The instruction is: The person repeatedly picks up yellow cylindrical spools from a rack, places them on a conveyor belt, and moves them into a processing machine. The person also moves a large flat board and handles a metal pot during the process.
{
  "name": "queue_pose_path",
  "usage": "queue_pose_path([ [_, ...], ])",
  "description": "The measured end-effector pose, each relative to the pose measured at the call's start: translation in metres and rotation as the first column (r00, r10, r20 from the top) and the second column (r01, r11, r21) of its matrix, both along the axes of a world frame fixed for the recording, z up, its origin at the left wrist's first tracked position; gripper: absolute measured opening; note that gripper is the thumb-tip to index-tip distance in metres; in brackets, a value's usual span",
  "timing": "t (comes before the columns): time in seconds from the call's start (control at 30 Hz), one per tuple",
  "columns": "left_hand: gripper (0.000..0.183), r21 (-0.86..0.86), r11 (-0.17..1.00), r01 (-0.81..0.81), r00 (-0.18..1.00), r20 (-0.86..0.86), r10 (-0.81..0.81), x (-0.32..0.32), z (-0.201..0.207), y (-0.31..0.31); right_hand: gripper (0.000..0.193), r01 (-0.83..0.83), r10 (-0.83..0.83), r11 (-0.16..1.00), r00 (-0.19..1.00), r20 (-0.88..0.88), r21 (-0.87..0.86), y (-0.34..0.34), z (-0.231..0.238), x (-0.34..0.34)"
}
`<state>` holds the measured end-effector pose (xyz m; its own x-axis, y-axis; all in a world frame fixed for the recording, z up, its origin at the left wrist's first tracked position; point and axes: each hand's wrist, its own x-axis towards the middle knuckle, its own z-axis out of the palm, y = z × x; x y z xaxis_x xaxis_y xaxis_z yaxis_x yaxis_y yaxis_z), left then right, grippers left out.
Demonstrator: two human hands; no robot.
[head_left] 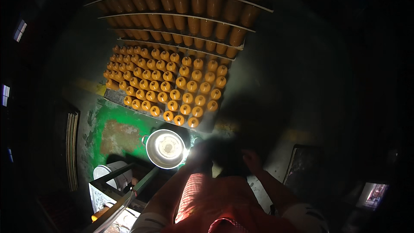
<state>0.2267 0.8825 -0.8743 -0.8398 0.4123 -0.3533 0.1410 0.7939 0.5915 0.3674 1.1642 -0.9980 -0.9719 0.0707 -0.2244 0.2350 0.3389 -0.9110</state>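
Metal pot [152, 151] on the green floor [113, 111], beside the left hand [200, 150]
Shadow hides whether the left hand grips anything, nor can one tell for the right hand [251, 160]; keeping the pot level, clear of the orange bottles [174, 105], seems wise

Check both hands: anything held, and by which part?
Left hand: in deep shadow by the right side of the pot; whether it grips it can't be told. Right hand: dim, nothing visible in it.

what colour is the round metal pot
The round pot is silver-grey, brightly lit inside; it shows best in the head view.
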Motion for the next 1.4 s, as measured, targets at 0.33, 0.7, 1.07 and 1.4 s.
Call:
queue_pose_path([
  [0.33,0.069,-0.222,0.974,0.053,0.998,0.057,-0.041,-0.116,-0.131,0.037,0.051,-0.298,0.343,0.889,0.937,-0.073,0.349,-0.001,-0.061,-0.265],
  [0.7,0.062,0.052,0.944,-0.325,0.919,-0.217,0.328,-0.192,-0.257,0.098,0.057,-0.5,0.703,0.678,0.656,-0.275,0.539,-0.016,-0.165,-0.426],
  [1.07,0.043,0.318,0.753,-0.576,0.807,0.074,0.586,-0.211,-0.247,0.116,0.06,-0.538,0.69,0.708,0.667,-0.282,0.458,-0.006,-0.165,-0.437],
  [1.4,0.052,0.366,0.827,-0.426,0.904,0.204,0.376,-0.064,-0.095,0.072,0.063,-0.739,0.739,0.67,0.655,-0.156,0.073,0.076,-0.106,-0.358],
])
